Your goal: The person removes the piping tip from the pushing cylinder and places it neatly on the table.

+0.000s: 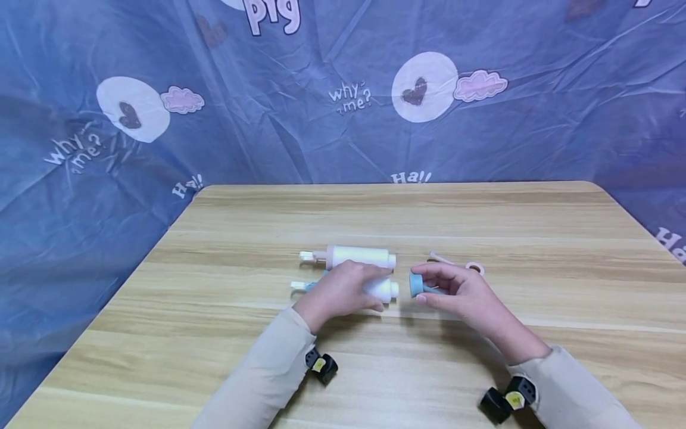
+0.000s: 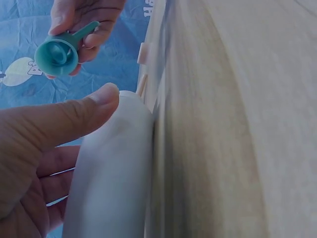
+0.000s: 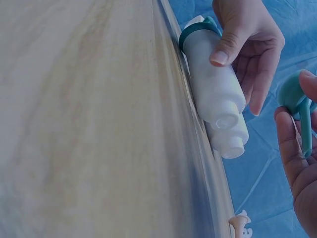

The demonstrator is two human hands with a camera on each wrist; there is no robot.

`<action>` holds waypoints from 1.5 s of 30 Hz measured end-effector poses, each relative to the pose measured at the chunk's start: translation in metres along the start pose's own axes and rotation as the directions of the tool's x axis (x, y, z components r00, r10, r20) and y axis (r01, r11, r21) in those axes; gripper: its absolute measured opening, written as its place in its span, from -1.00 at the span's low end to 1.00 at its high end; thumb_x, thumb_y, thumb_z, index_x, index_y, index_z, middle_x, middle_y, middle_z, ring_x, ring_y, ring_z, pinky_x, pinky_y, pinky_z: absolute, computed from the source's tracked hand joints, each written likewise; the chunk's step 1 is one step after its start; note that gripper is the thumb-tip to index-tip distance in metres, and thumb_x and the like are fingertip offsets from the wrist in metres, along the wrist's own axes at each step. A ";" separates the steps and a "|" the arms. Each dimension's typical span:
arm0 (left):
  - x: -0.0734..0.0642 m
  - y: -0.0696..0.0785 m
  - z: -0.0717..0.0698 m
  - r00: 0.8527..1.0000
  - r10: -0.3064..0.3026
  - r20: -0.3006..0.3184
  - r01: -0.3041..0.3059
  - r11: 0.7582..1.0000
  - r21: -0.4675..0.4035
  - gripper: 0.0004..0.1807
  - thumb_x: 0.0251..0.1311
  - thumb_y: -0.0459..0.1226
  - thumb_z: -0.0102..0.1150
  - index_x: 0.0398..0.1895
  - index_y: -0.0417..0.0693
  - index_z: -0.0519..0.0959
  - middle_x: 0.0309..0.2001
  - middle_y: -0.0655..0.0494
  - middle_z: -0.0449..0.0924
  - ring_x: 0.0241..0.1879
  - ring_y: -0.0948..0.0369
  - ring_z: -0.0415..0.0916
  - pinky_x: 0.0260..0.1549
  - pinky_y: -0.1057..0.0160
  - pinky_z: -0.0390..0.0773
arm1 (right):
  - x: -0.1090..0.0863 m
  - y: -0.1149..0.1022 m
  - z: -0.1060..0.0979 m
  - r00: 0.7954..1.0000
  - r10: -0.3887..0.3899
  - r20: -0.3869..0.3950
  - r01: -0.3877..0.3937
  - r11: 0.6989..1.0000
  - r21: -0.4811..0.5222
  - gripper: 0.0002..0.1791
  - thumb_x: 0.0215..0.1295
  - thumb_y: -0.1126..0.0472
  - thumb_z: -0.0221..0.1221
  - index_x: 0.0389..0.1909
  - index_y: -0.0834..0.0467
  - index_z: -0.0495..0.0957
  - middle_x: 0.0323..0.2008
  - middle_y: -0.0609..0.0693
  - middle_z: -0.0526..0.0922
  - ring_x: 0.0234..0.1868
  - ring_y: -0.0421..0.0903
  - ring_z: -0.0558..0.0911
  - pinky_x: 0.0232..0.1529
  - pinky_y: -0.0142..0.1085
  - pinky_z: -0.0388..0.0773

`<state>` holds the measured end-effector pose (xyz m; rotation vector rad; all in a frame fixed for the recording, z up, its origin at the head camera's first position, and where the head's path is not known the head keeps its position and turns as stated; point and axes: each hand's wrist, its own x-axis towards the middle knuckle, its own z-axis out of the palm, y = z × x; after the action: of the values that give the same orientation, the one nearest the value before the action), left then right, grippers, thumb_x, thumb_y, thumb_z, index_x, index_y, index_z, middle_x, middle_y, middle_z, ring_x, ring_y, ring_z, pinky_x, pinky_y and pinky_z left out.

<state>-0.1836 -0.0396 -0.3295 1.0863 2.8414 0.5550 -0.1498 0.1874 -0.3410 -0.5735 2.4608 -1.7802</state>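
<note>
Two white bottles lie side by side on the table. My left hand (image 1: 345, 290) holds the nearer white bottle (image 1: 382, 290), thumb on one side and fingers on the other; a blue-green collar (image 3: 192, 34) circles its far end. The farther white bottle (image 1: 359, 256), with a pink collar, lies just behind it. In my right hand (image 1: 466, 295) a blue-green cup-shaped piece (image 1: 415, 285) with a thin handle is pinched between thumb and fingers. Its hollow mouth (image 2: 56, 58) faces the bottle's narrow neck (image 3: 226, 119), a short gap apart.
Behind my right hand lie a slim pink piece (image 1: 440, 258) and a small pink ring (image 1: 474, 269). The wooden table (image 1: 268, 214) ends at a blue printed cloth (image 1: 300, 119). Black cameras are strapped to both wrists.
</note>
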 end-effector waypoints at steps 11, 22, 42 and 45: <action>-0.006 0.009 -0.008 0.995 0.038 -0.088 -0.047 0.994 -0.102 -0.39 -0.02 -0.09 0.35 0.16 -0.04 0.49 0.09 0.13 0.55 0.09 0.21 0.48 0.13 0.31 0.38 | 0.000 -0.001 0.001 1.000 0.016 0.012 -0.016 1.000 0.017 -0.54 0.10 0.31 0.28 0.04 0.35 0.48 -0.03 0.22 0.55 -0.16 -0.30 0.59 -0.18 -0.42 0.56; -0.011 0.025 -0.008 0.967 0.065 -0.247 -0.158 0.910 -0.382 -0.43 -0.05 -0.22 0.38 0.11 -0.10 0.51 0.06 0.05 0.57 0.04 0.16 0.52 0.06 0.37 0.43 | 0.001 0.000 0.001 1.000 0.028 -0.003 -0.028 0.998 0.064 -0.51 0.08 0.30 0.30 0.05 0.33 0.42 -0.20 -0.10 0.61 -0.19 -0.23 0.60 -0.17 -0.40 0.57; -0.009 0.027 0.007 0.921 0.090 -0.380 -0.244 0.892 -0.380 -0.56 -0.02 -0.26 0.37 0.00 -0.11 0.60 -0.08 0.08 0.65 -0.13 0.22 0.60 -0.07 0.45 0.49 | 0.000 -0.004 0.009 1.000 -0.002 0.020 0.000 0.991 0.130 -0.62 0.11 0.35 0.25 -0.07 0.42 0.41 -0.26 -0.08 0.60 -0.25 -0.20 0.62 -0.22 -0.39 0.58; -0.010 0.026 0.007 0.923 0.071 -0.378 -0.224 0.898 -0.380 -0.55 -0.03 -0.25 0.37 0.00 -0.11 0.60 -0.06 0.07 0.64 -0.13 0.20 0.60 -0.05 0.41 0.49 | -0.001 -0.002 0.008 1.000 -0.009 0.020 0.006 0.993 0.117 -0.63 0.13 0.33 0.24 -0.07 0.40 0.42 -0.25 -0.08 0.61 -0.24 -0.20 0.61 -0.22 -0.39 0.58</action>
<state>-0.1585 -0.0258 -0.3277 1.2239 2.7131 1.4335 -0.1462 0.1803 -0.3415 -0.5893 2.3254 -1.8958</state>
